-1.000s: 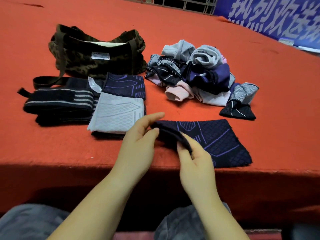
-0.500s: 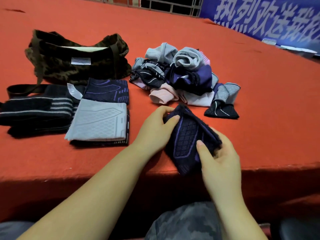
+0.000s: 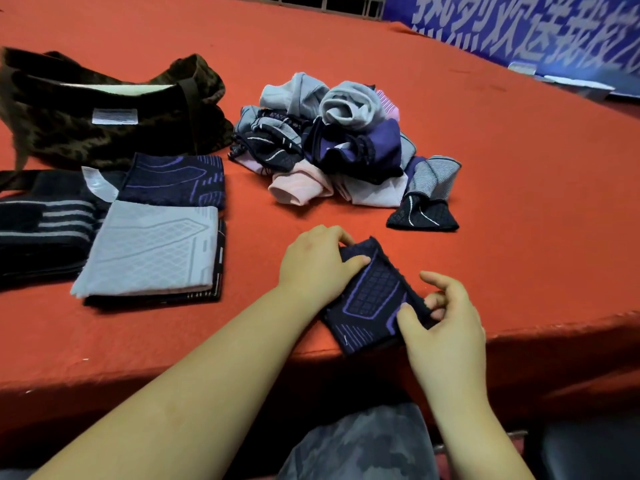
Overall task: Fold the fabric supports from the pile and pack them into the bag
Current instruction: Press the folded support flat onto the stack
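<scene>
Lying diagonally, folded navy support (image 3: 372,296), far-left to near-right.

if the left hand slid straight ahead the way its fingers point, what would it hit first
The left hand points up and right across the navy folded support it is pressing. Past that, the red table is bare until the small black support at the pile's near edge, probably the first thing met, though depth is uncertain.

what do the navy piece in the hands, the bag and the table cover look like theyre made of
Navy support: stretchy knit fabric, matte, with woven-in purple lines and a grid texture. Bag: soft, fuzzy dark patterned cloth, probably fleece or plush, with a pale lining and a sewn white label. Table cover: red felt-like cloth, dull and slightly napped.
</scene>
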`<action>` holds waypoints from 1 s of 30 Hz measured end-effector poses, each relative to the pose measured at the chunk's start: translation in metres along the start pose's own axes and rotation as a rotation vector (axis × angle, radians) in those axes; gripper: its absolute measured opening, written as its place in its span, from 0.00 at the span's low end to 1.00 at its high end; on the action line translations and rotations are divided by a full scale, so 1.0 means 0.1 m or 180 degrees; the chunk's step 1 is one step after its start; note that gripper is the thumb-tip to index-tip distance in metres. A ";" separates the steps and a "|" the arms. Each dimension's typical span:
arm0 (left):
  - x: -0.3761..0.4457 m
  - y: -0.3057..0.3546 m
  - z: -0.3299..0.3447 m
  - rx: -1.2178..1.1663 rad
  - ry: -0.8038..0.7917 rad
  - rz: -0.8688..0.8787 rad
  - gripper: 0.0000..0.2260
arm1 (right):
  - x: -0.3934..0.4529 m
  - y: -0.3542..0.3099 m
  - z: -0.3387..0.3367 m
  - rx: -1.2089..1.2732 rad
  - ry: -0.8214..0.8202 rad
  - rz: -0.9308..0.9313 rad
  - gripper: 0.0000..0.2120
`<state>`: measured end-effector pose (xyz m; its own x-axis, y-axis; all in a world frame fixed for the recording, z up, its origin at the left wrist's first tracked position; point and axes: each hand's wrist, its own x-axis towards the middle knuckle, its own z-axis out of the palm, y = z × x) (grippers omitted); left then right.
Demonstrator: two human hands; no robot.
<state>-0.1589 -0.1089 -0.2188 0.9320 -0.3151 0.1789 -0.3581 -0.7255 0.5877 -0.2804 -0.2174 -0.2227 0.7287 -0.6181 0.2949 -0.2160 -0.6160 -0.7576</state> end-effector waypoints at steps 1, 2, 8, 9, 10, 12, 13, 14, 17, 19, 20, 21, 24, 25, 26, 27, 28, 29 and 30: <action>0.00 -0.01 0.01 0.0080 0.0056 0.0014 0.16 | 0.01 0.01 0.01 -0.0050 0.0022 0.0000 0.21; 0.00 -0.01 0.01 0.0160 0.0088 0.0008 0.17 | 0.01 0.01 0.01 -0.0111 0.0023 0.0016 0.21; 0.00 0.01 0.02 0.0429 0.0070 -0.0061 0.18 | 0.09 -0.04 -0.03 -0.0683 -0.0431 0.0274 0.21; 0.00 0.02 0.02 0.0500 0.0063 -0.0057 0.19 | 0.11 -0.06 -0.04 -0.0829 -0.0561 0.0330 0.20; -0.01 0.03 0.01 0.0576 0.0062 -0.0036 0.20 | 0.15 -0.09 -0.06 -0.0996 -0.0704 0.0386 0.18; -0.04 0.04 -0.03 0.0654 0.0093 0.0048 0.20 | 0.23 -0.14 -0.10 -0.1259 -0.0985 0.0477 0.12; -0.07 0.04 -0.05 0.0644 0.0131 0.0108 0.19 | 0.26 -0.16 -0.11 -0.1322 -0.1100 0.0511 0.09; -0.11 0.04 -0.08 0.0593 0.0171 0.0175 0.17 | 0.29 -0.17 -0.12 -0.1350 -0.1188 0.0542 0.07; -0.24 0.00 -0.21 0.0196 0.0159 0.0244 0.17 | 0.30 -0.17 -0.12 -0.1212 -0.1244 0.0437 0.07; -0.32 -0.05 -0.34 -0.0260 -0.0075 0.0166 0.17 | 0.28 -0.21 -0.11 -0.0825 -0.1196 0.0303 0.07; -0.36 -0.08 -0.42 -0.0562 -0.0273 0.0081 0.16 | 0.26 -0.24 -0.10 -0.0598 -0.1196 0.0263 0.07; -0.39 -0.11 -0.51 -0.0939 -0.0518 -0.0008 0.16 | 0.25 -0.28 -0.10 -0.0366 -0.1209 0.0228 0.07; -0.51 -0.19 -0.78 -0.2282 -0.1344 -0.0143 0.10 | 0.21 -0.44 -0.06 0.0248 -0.1346 0.0133 0.11; -0.56 -0.21 -0.86 -0.2665 -0.1491 -0.0186 0.06 | 0.20 -0.49 -0.05 0.0379 -0.1432 0.0079 0.13; -0.60 -0.22 -0.91 -0.2945 -0.1541 -0.0289 0.07 | 0.18 -0.55 -0.04 0.0483 -0.1519 0.0003 0.15; -0.64 -0.24 -0.96 -0.3152 -0.1548 -0.0436 0.10 | 0.17 -0.60 -0.02 0.0587 -0.1587 -0.0082 0.17; -0.67 -0.26 -0.98 -0.3302 -0.1545 -0.0555 0.14 | 0.16 -0.65 -0.01 0.0706 -0.1620 -0.0154 0.19; -0.69 -0.29 -1.00 -0.3428 -0.1519 -0.0628 0.16 | 0.15 -0.71 0.00 0.0847 -0.1626 -0.0205 0.20; -0.72 -0.31 -1.02 -0.3558 -0.1466 -0.0658 0.16 | 0.14 -0.76 0.02 0.1006 -0.1609 -0.0238 0.20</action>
<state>-0.2091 -0.0018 -0.1696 0.7778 -0.6077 -0.1602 0.2499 0.0651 0.9661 -0.2526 -0.1783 -0.1620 0.9699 -0.2222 0.0992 -0.0050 -0.4258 -0.9048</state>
